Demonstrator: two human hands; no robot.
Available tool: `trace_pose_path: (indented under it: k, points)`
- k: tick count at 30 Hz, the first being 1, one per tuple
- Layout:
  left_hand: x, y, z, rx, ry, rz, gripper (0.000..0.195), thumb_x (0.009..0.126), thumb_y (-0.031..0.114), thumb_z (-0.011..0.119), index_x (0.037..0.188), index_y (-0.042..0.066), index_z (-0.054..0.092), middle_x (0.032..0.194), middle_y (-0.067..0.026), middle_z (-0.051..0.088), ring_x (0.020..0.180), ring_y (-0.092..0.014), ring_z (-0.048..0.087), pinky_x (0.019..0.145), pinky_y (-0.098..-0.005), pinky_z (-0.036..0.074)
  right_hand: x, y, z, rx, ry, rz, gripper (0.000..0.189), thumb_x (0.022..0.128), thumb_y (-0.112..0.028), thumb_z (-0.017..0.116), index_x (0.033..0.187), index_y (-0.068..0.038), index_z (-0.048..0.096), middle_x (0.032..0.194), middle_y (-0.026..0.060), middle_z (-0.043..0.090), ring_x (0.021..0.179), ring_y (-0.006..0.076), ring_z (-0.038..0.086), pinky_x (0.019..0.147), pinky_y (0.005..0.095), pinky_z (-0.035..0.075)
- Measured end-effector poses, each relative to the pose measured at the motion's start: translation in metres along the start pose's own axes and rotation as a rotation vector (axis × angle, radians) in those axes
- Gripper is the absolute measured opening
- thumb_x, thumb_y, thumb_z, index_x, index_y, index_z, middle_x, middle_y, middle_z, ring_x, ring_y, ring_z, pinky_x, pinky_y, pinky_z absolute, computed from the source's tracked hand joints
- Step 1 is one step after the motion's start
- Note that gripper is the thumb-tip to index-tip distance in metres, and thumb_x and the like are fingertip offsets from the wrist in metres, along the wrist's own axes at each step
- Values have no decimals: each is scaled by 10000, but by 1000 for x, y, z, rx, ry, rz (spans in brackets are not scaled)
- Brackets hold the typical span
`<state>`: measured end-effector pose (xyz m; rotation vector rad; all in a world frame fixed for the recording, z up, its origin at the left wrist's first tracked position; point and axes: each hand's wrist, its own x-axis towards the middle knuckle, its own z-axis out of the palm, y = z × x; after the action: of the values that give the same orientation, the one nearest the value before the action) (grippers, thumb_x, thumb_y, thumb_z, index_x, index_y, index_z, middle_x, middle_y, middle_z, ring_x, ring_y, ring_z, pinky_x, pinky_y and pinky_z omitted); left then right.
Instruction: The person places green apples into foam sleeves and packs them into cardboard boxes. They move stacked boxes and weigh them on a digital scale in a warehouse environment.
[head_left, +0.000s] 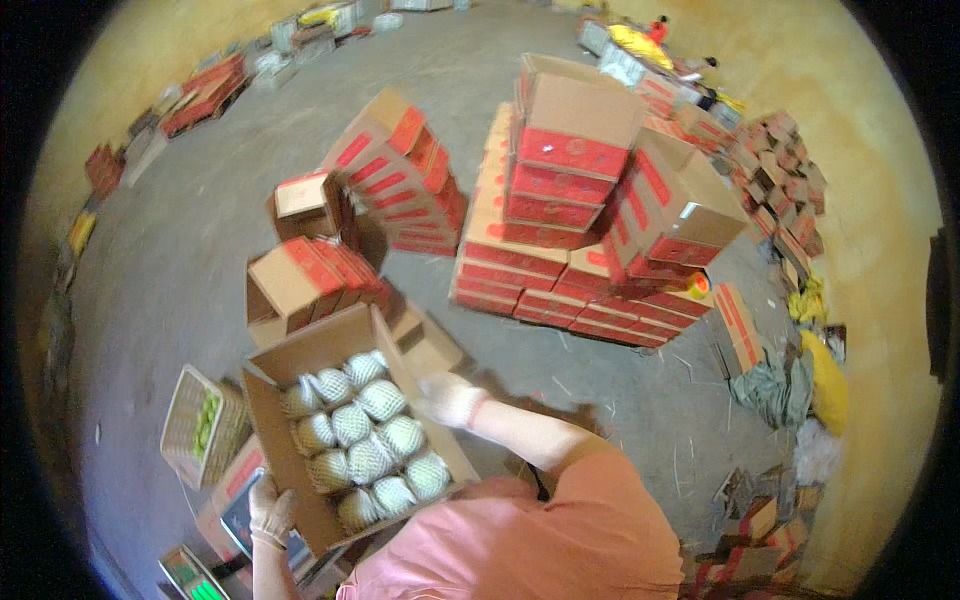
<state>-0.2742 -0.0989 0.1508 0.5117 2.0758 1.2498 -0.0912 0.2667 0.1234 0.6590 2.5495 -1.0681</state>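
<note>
An open cardboard box (271, 442) sits tilted between my gloved hands, close to my body. Inside it lie several rows of pale green, round fruit (370, 459) in white foam nets. My left hand (270, 510), in a white knit glove, grips the box's left wall near its lower corner. On the opposite wall, my right hand (450, 401) holds the box from outside; its fingertips are blurred. Below the box and partly hidden by it is a platform scale (244, 517), with a lit green display (204, 590) at the lower left.
A pale woven basket (180, 431) holds green fruit at left. Beyond the box are sideways cartons (296, 281) and a leaning carton stack (409, 176). A large stack of red-and-brown cartons (540, 289) carries open boxes (574, 112) and a tape roll (698, 285).
</note>
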Motion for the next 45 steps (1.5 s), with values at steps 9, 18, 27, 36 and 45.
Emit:
trace_pose_path:
  k: [9, 18, 27, 36, 45]
  points:
    - [83, 218, 95, 655, -495, 435, 524, 835, -1, 611, 1352, -35, 539, 1192, -235, 696, 1099, -307, 689, 970, -380, 515, -203, 72, -62, 570, 647, 96, 222, 921, -151, 661, 1097, -24, 707, 1028, 125, 746, 899, 215, 686, 822, 343, 547]
    - [68, 473, 343, 603, -981, 942, 507, 898, 178, 573, 1383, 43, 516, 1034, -292, 669, 1008, -441, 672, 858, -472, 550, -463, 45, -181, 435, 1414, 639, 207, 920, -70, 629, 1072, 31, 727, 971, 57, 734, 816, 129, 642, 739, 302, 519]
    - [122, 663, 531, 763, -659, 1239, 207, 849, 174, 606, 895, 8, 721, 827, -187, 710, 753, -306, 707, 682, -407, 564, -539, 253, -454, 280, 1242, 620, 291, 959, -243, 667, 1120, -3, 707, 933, 60, 735, 766, 127, 655, 686, 254, 513]
    - [280, 645, 706, 670, -292, 906, 243, 915, 163, 611, 1073, 101, 785, 1127, -180, 742, 1029, -296, 729, 899, -419, 575, -379, 370, -655, -808, 1344, 748, 524, 934, -506, 633, 1154, -38, 717, 1084, 215, 727, 1001, 352, 697, 874, 381, 524]
    - [321, 666, 710, 1212, -229, 1206, 171, 947, 237, 658, 1021, 121, 760, 927, -141, 746, 802, -260, 753, 759, -386, 599, -368, 377, -428, -503, 1734, 453, 569, 888, -196, 762, 1368, 42, 570, 984, 123, 722, 769, 164, 664, 695, 316, 543]
